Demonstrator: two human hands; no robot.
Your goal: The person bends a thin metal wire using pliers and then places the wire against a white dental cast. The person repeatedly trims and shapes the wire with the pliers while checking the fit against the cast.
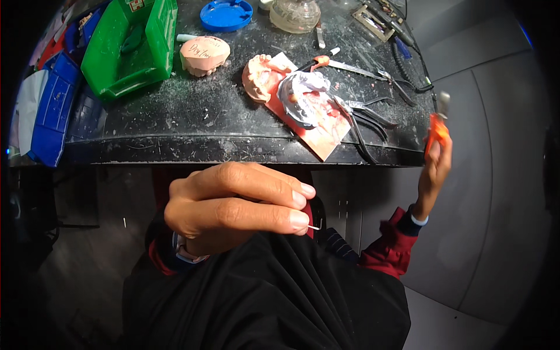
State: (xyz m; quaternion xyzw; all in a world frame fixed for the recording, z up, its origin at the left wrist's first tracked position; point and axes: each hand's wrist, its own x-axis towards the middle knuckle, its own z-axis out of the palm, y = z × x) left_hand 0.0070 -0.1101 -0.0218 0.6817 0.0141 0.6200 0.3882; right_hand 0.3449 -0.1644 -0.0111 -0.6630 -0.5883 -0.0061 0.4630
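My left hand [239, 201] is in front of the table edge, thumb and fingers pinched on a short, thin wire [314, 227] with a bent end. At the right, my raised right hand [434, 163] grips an orange tool [436, 129] with a blurred greyish tip; its exact kind I cannot make out. On the table lie a pink dental cast [256, 79] and, beside it, a dental cast with grey-white material [300, 96]. This one rests on a pink sheet [326, 143]. Pliers [364, 114] with dark handles lie against that sheet's right side.
A green bin [111, 87] and blue bins [52, 111] stand at the left. Another pink cast [204, 53], a blue lid [226, 14] and a glass jar [294, 14] sit farther back. An orange-handled knife [321, 61] and more pliers [399, 87] lie at right.
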